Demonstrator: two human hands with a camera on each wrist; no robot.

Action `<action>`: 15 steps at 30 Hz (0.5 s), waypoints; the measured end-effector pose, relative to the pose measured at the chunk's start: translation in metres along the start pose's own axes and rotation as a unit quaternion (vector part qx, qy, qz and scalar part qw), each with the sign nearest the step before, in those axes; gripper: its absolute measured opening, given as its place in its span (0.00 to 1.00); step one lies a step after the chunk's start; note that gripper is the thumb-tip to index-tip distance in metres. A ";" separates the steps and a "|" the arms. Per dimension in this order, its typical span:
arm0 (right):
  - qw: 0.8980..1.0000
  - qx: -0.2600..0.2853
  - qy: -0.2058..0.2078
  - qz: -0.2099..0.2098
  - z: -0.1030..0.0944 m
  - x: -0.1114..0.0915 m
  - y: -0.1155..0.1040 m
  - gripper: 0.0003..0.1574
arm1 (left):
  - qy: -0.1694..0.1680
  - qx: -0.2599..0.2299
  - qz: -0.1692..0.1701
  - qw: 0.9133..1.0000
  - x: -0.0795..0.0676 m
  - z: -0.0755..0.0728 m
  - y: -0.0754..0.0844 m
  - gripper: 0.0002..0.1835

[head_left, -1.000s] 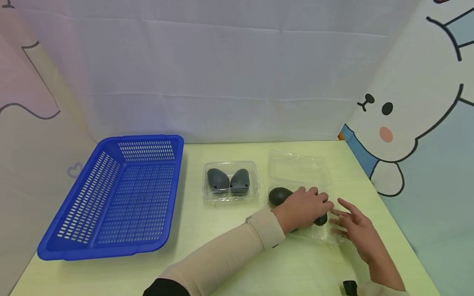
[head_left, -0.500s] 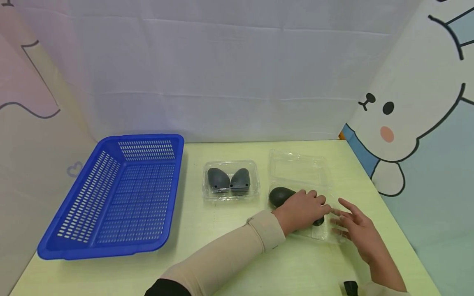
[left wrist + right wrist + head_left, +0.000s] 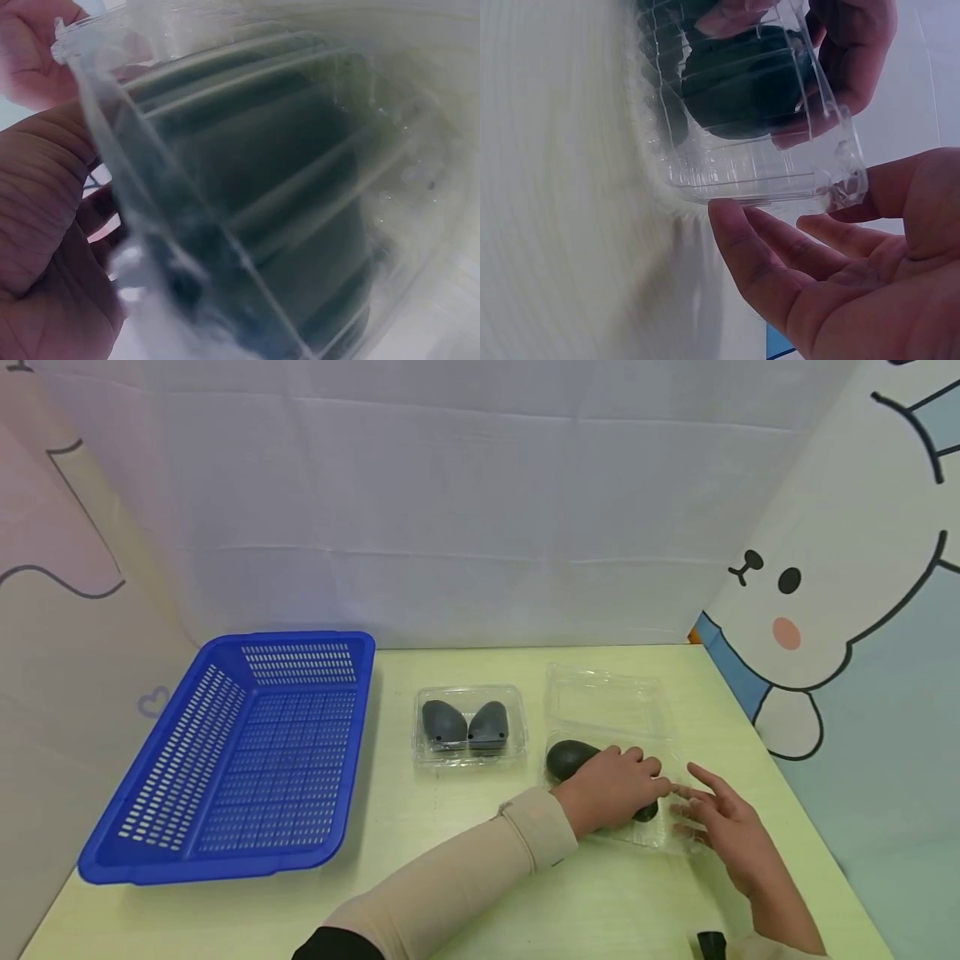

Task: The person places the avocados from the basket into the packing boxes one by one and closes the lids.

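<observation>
A clear plastic clamshell box [image 3: 637,837] lies with its lid [image 3: 609,703] folded back on the table's right side. One dark green avocado [image 3: 570,758] sits in its left part. My left hand [image 3: 618,785] reaches in from above and grips a second avocado [image 3: 647,812], mostly covered by the hand. In the right wrist view, that hand's fingers lie around the avocado [image 3: 735,90] inside the clear walls. My right hand [image 3: 727,822] is at the box's right side, fingers extended and spread, fingertips right at the wall and rim.
A closed clear clamshell [image 3: 468,758] with two dark avocados [image 3: 442,723] stands left of the opened one. Farther left is a large blue plastic basket [image 3: 352,777]. White cloth [image 3: 465,527] hangs behind the pale yellow table [image 3: 450,893].
My left hand has shifted slightly left and down, and the avocado under it has moved a little the same way. The right hand has stayed almost where it was.
</observation>
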State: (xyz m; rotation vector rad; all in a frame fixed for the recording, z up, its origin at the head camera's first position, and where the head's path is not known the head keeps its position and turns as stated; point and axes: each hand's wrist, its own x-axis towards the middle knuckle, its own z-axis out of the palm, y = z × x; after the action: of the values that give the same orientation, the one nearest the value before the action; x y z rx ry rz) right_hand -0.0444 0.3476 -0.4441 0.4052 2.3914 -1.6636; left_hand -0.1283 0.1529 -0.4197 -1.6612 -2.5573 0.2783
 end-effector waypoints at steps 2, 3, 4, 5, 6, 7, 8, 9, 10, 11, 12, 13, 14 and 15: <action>1.000 0.001 0.001 0.000 0.000 0.000 -0.001 0.37 | -0.004 -0.004 -0.001 1.000 0.000 -0.002 -0.001 0.23; 1.000 0.001 0.002 0.000 0.000 0.000 -0.001 0.37 | -0.006 -0.006 -0.001 1.000 -0.001 -0.002 -0.002 0.23; 1.000 0.001 0.002 -0.001 0.000 0.000 -0.001 0.37 | -0.008 -0.008 -0.001 1.000 -0.001 -0.003 -0.002 0.23; 1.000 0.002 0.002 -0.001 0.000 0.000 -0.001 0.37 | -0.011 -0.009 -0.001 1.000 -0.002 -0.004 -0.003 0.23; 1.000 0.004 0.002 -0.001 0.000 0.000 -0.001 0.37 | -0.014 -0.010 -0.001 1.000 -0.002 -0.005 -0.004 0.24; 1.000 0.004 0.002 -0.001 0.000 0.000 -0.001 0.37 | -0.016 -0.011 0.000 1.000 -0.003 -0.006 -0.005 0.25; 1.000 0.005 0.001 -0.002 0.000 0.000 -0.001 0.37 | -0.019 -0.014 0.000 1.000 -0.004 -0.006 -0.006 0.26; 1.000 0.004 0.000 -0.003 0.000 0.000 -0.001 0.37 | -0.021 -0.015 0.000 1.000 -0.004 -0.007 -0.007 0.27; 1.000 0.005 0.000 -0.004 0.000 0.001 -0.001 0.37 | -0.022 -0.017 -0.001 1.000 -0.005 -0.007 -0.008 0.28; 1.000 0.005 -0.001 -0.004 0.000 0.001 0.000 0.37 | -0.021 -0.020 -0.003 1.000 -0.006 -0.007 -0.009 0.29; 1.000 0.005 -0.001 -0.004 0.000 0.001 0.000 0.37 | -0.021 -0.023 -0.006 1.000 -0.007 -0.007 -0.010 0.30; 1.000 0.004 -0.001 -0.003 -0.001 0.001 0.000 0.38 | -0.021 -0.026 -0.008 0.999 -0.008 -0.007 -0.012 0.31; 1.000 0.003 0.000 -0.001 -0.001 0.002 0.000 0.38 | -0.021 -0.030 -0.011 0.999 -0.009 -0.007 -0.013 0.32; 1.000 0.002 0.001 0.000 -0.001 0.002 0.000 0.38 | -0.021 -0.034 -0.013 0.999 -0.010 -0.008 -0.015 0.32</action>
State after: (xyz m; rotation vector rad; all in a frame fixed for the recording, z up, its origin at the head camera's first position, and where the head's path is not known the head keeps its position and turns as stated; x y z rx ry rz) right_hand -0.0461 0.3485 -0.4442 0.4070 2.3908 -1.6683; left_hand -0.1367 0.1388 -0.4091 -1.6591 -2.6450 0.2297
